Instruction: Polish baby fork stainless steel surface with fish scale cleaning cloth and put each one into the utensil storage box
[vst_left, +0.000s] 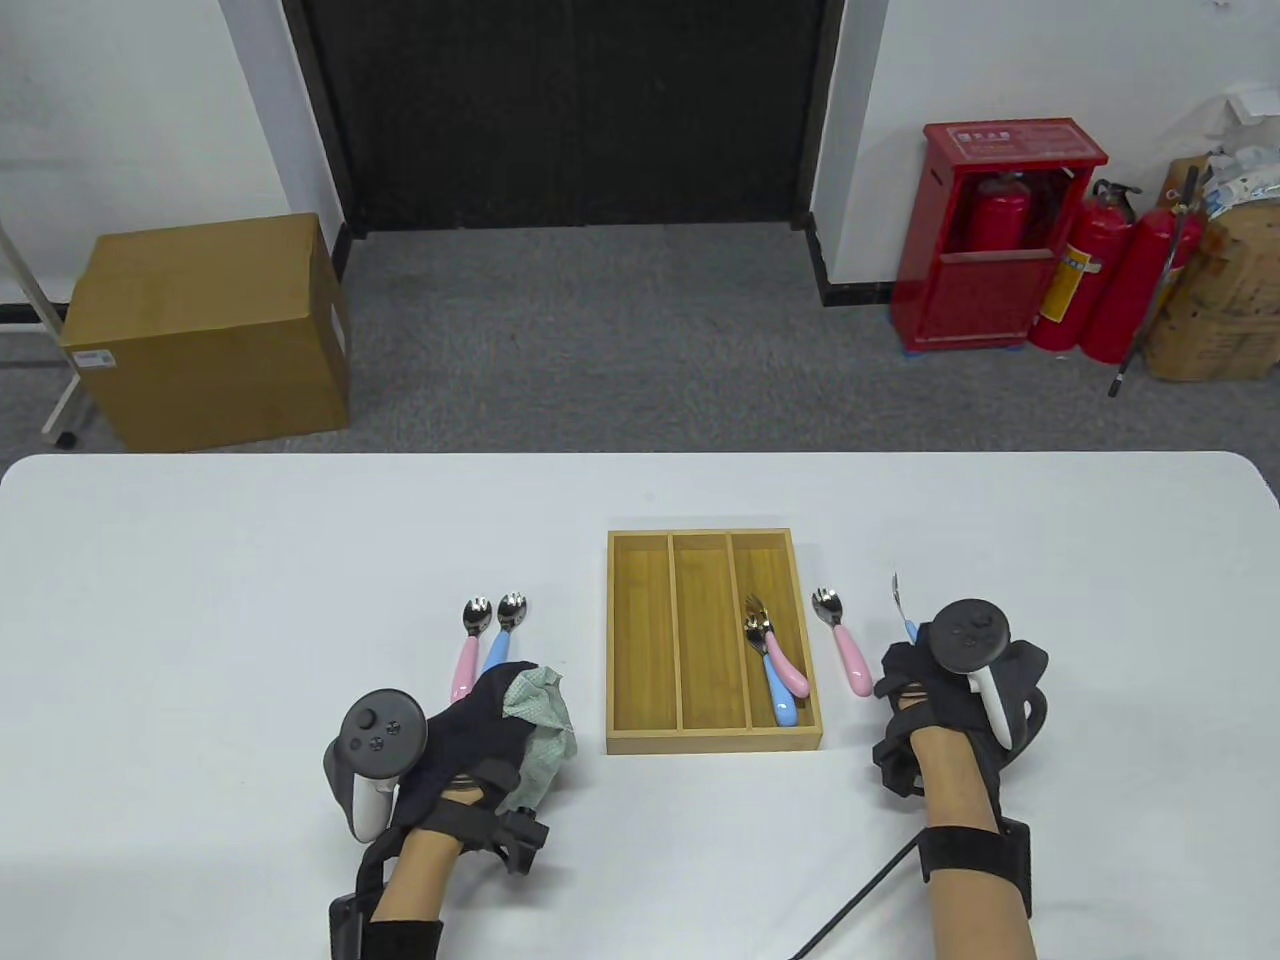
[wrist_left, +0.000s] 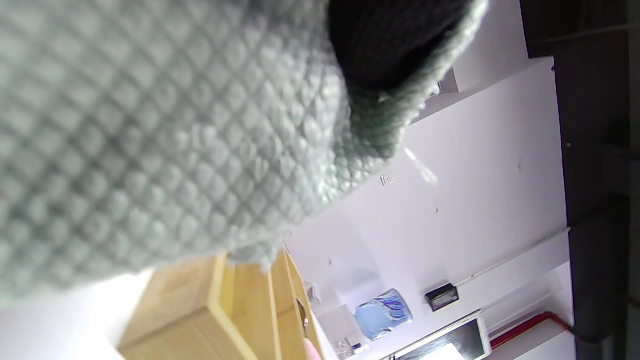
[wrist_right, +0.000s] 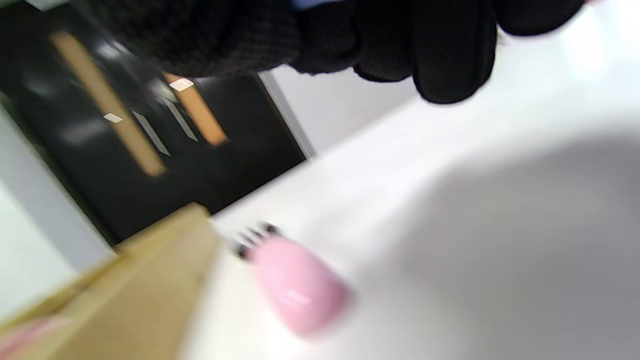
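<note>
My left hand (vst_left: 480, 715) holds the grey-green fish scale cloth (vst_left: 540, 735), which fills most of the left wrist view (wrist_left: 150, 140). My right hand (vst_left: 935, 675) grips a blue-handled baby fork (vst_left: 900, 605), its steel head pointing away from me. The wooden utensil box (vst_left: 714, 742) stands in the middle with a pink-handled and a blue-handled fork (vst_left: 778, 672) in its right compartment. Another pink-handled fork (vst_left: 845, 645) lies on the table between the box and my right hand; its handle (wrist_right: 297, 285) shows blurred beside the box (wrist_right: 120, 295). Two more forks, pink (vst_left: 468, 645) and blue (vst_left: 503, 630), lie left of the box.
The white table (vst_left: 200, 600) stretches wide on both sides. Beyond its far edge stand a cardboard box (vst_left: 210, 330) on the floor at left and a red extinguisher cabinet (vst_left: 985, 240) with extinguishers at right.
</note>
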